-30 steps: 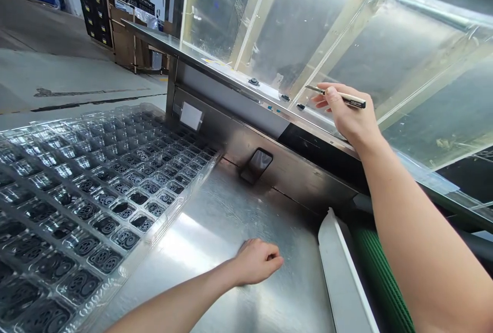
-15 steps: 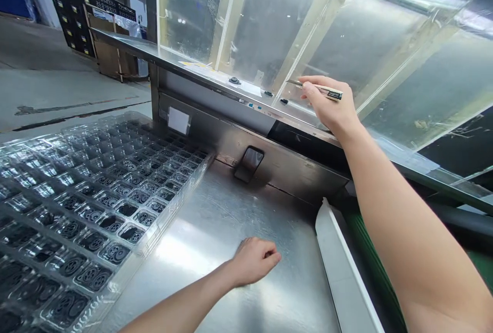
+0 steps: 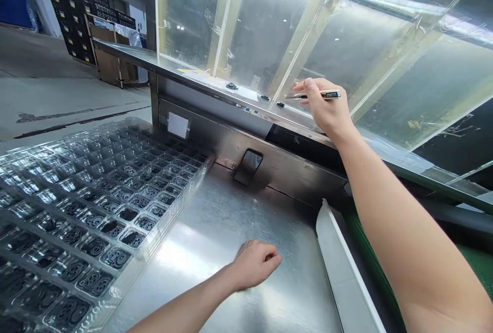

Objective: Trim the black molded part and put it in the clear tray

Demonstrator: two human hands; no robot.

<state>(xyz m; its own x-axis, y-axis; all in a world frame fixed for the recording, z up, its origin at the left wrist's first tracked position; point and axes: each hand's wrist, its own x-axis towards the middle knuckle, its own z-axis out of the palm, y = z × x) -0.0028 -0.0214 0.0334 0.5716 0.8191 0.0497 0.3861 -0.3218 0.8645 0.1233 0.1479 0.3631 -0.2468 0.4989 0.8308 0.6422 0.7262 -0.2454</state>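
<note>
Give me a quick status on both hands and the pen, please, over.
Right hand up at the clear guard panel, pinching the pen. Left hand loosely curled, resting on the steel table, holding nothing visible. Blister tray lies to its left, apart.

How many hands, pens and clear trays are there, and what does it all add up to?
Hands: 2, the left hand resting on the steel table and the right hand.
Pens: 1, the pen in the right hand.
Clear trays: 1, the tray of black parts.
Total: 4

Grey concrete floor (image 3: 57, 97); dark stacked racks (image 3: 82, 20) behind; bright overhead glare.
</note>
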